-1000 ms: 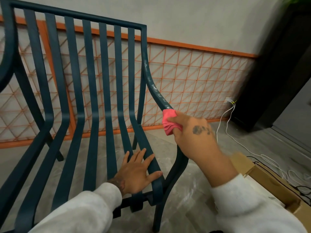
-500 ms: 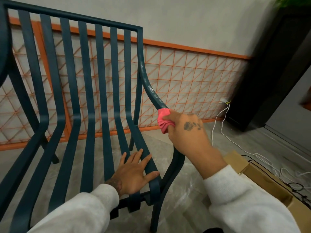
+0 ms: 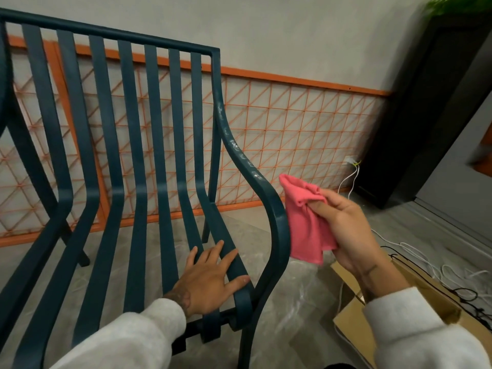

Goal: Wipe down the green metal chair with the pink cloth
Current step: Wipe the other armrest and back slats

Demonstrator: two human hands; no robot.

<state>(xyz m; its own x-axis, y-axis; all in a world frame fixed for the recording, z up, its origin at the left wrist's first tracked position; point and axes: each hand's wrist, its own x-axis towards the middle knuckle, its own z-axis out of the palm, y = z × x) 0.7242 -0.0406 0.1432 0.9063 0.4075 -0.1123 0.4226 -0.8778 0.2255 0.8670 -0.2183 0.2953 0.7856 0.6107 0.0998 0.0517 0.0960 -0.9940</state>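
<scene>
I see a dark green metal chair (image 3: 158,145) from above and in front. It has vertical slats that run down the back and curve forward into the seat. It stands on a grey floor (image 3: 292,302) against a wall with an orange lattice panel (image 3: 306,123).

My left hand (image 3: 210,280) lies flat, palm down, on the seat slats near the front right corner. The fingers are straight and spread. The thumb (image 3: 239,280) reaches out to the outermost slat, just behind its curled front end.

My right hand (image 3: 346,230) is held in the air, off the chair, outside the right armrest (image 3: 277,225), with the palm turned towards me. Its fingers are curled, and they pinch the bunched top of the pink cloth (image 3: 306,227) against the thumb. The rest of the cloth hangs loose below the hand. The cloth is just beside the outer face of the armrest. I cannot tell whether its edge touches the metal.

Pale smudges (image 3: 239,153) mark the upper slope of the armrest.

Both arms wear pale sleeves (image 3: 420,339). An open cardboard box (image 3: 348,318) sits on the floor below my right arm. White cables (image 3: 431,270) lie beyond it. A tall dark cabinet (image 3: 426,102) stands at the right.
</scene>
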